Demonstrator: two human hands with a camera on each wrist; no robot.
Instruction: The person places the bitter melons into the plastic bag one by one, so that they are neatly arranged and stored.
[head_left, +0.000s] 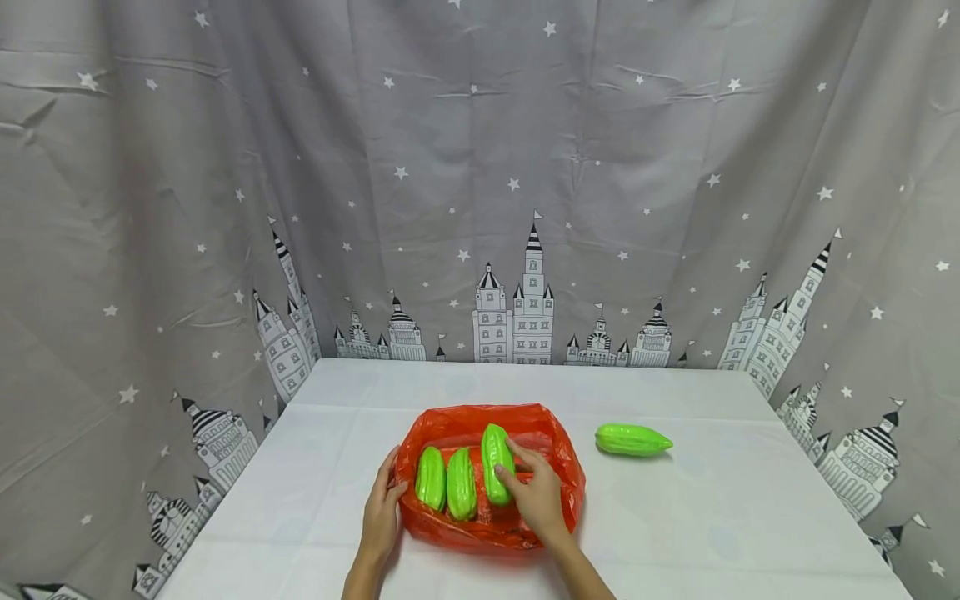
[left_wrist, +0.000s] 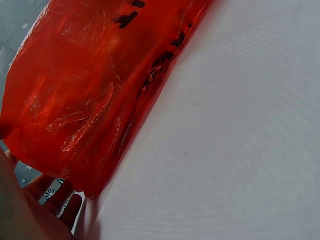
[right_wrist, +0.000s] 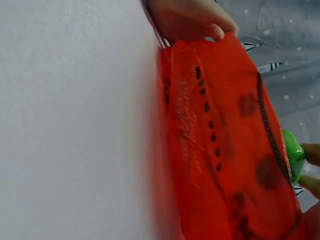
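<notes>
A red plastic bag [head_left: 480, 542] lies on the white table with its mouth spread wide. My left hand [head_left: 381, 510] holds the bag's left rim, thumb over the edge and fingers outside. Between thumb and fingers, my right hand [head_left: 542, 498] pinches a green ridged gourd [head_left: 495, 458] over the right half of the bag's mouth; its tip also shows in the right wrist view as a green gourd end [right_wrist: 293, 152]. Inside the bag, at the left, two more gourds stand side by side, the left gourd [head_left: 431, 478] and the middle gourd [head_left: 461, 485].
Another green gourd [head_left: 632, 440] lies on the table to the right of the bag, its pointed end facing right. The white tabletop [head_left: 712, 517] stretches around the bag. A grey curtain [head_left: 637, 167] with printed stars and castles hangs behind and beside the table.
</notes>
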